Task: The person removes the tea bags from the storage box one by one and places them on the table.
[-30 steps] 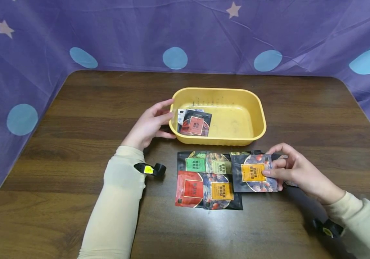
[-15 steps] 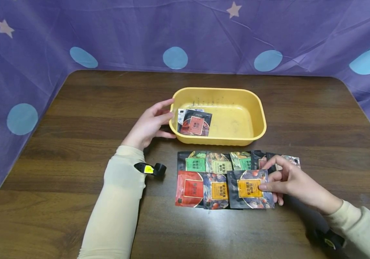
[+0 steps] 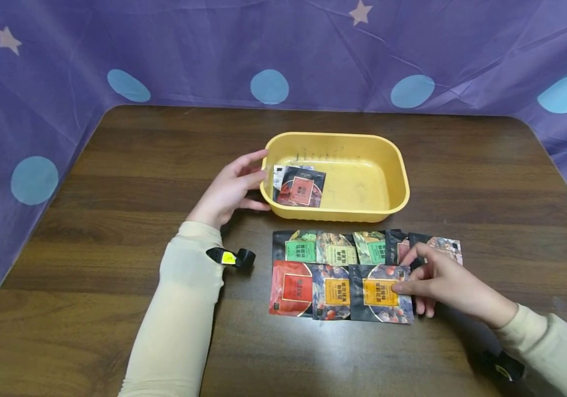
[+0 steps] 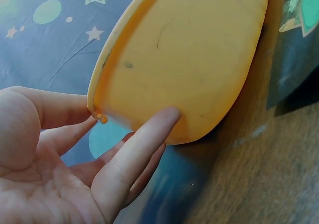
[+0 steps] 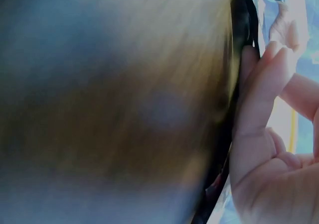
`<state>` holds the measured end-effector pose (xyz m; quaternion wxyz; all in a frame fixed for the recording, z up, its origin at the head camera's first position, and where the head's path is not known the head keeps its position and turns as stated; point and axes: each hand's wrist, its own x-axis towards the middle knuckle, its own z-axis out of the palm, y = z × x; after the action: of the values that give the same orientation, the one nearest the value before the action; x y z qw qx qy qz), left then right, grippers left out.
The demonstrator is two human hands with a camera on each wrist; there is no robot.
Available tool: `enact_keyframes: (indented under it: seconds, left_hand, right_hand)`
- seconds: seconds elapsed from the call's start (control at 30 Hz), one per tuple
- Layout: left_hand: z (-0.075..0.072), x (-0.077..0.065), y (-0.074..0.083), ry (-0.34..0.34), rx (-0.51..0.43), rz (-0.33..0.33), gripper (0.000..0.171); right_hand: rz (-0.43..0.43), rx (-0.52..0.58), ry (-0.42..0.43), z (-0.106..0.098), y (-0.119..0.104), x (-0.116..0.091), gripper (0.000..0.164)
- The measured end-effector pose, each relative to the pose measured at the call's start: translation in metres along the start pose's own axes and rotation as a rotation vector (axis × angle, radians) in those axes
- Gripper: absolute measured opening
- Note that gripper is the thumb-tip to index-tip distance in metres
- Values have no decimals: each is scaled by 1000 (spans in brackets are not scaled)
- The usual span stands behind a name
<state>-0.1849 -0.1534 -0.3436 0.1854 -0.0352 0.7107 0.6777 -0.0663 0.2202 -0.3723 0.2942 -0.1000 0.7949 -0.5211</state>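
My right hand (image 3: 444, 286) pinches the right side of a dark tea sachet with an orange label (image 3: 380, 292), thumb on its face. The sachet lies at the right end of the front row, beside another orange-labelled sachet (image 3: 331, 292) and a red sachet (image 3: 290, 288). In the right wrist view, the fingers (image 5: 261, 92) are close along a dark edge. At the left end of a yellow plastic basin (image 3: 333, 215), my left hand (image 3: 229, 190) touches the wall and rim with its fingers spread and fairly straight. A dark sachet with a pinkish-red label (image 3: 301, 187) lies inside over a whitish one.
Behind the front row lies a second row of sachets: a green-labelled one (image 3: 299, 251), a pale-green one (image 3: 340, 253), another green-labelled one (image 3: 375, 251), and darker ones partly behind the right hand. A purple starred cloth (image 3: 204, 49) borders the wooden table (image 3: 114, 237).
My right hand has brought the orange-labelled sachet toward the front and slightly left, from over the back row down into the front row. The left hand and basin have stayed put.
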Motion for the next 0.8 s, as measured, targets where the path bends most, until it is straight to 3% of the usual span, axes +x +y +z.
enact_keyframes:
  seconds: [0.2, 0.53, 0.8]
  left_hand:
    - [0, 1, 0, -3, -9, 9, 51]
    - [-1, 1, -1, -3, -7, 8, 51]
    - [0, 2, -1, 4, -3, 0, 51]
  right_hand:
    - [87, -41, 12, 3, -6, 3, 44]
    - [117, -165, 52, 8, -12, 5, 45]
    - [107, -183, 32, 9, -13, 5, 42]
